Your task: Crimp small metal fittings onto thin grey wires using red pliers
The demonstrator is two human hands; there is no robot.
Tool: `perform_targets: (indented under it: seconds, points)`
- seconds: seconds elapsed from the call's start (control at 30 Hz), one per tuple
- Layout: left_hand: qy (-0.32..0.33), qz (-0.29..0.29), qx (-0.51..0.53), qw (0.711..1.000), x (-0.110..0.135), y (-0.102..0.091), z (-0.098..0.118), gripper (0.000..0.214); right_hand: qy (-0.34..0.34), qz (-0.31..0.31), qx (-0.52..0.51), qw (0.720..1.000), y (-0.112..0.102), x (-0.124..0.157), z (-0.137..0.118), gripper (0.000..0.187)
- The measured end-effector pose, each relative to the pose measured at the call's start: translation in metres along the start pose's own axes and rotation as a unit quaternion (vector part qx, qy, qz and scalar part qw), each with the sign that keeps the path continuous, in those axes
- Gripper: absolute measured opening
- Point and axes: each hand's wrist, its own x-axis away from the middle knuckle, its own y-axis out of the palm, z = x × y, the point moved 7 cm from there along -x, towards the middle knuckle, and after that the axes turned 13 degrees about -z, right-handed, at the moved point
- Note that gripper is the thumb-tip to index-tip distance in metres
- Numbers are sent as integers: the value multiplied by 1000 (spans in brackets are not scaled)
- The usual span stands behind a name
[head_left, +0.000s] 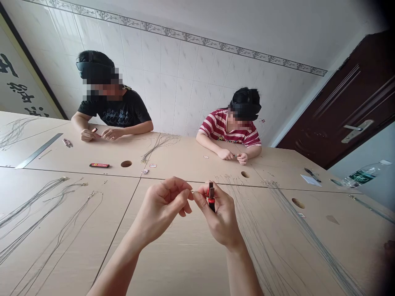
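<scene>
My left hand (pixel 165 207) is raised over the table in front of me, with its thumb and forefinger pinched together. What they pinch is too small to make out. Close beside it, almost touching fingertips, is my right hand (pixel 222 218). Small pliers (pixel 211 193) with red and black on the handle are gripped in it, jaws pointing up. The right thumb and forefinger also meet at a tiny point facing the left fingertips. Thin grey cords (pixel 247 224) run across the table just right of my right hand.
More cord bundles lie left (pixel 58 209) and right (pixel 304 224). A metal ruler (pixel 40 150), a red-and-black box cutter (pixel 99 165) and a plastic bottle (pixel 367 174) are on the table. The tabletop has round holes (pixel 126 163). Two people sit opposite, handling small items.
</scene>
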Motion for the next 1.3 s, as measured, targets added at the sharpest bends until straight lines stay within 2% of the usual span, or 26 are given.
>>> perform_targets:
  seconds: [0.37,0.77,1.03,1.2,1.3]
  points:
    - [-8,-13,25,1000,1,1,-2,15,7,-10,-39,999,-1,0,1,23]
    - [-4,-17,21,1000,1,-1,-4,16,16,-16,-36,999,0,0,3,24]
    - [-37,-30,18,999,0,2,-11,26,5,-14,-32,999,-1,-1,1,22]
    - [-74,-78,-7,994,0,7,-12,37,-37,3,-7,999,-4,1,-6,19]
    - [-103,-166,15,981,0,19,-16,39,-61,7,-6,998,-4,2,-9,17]
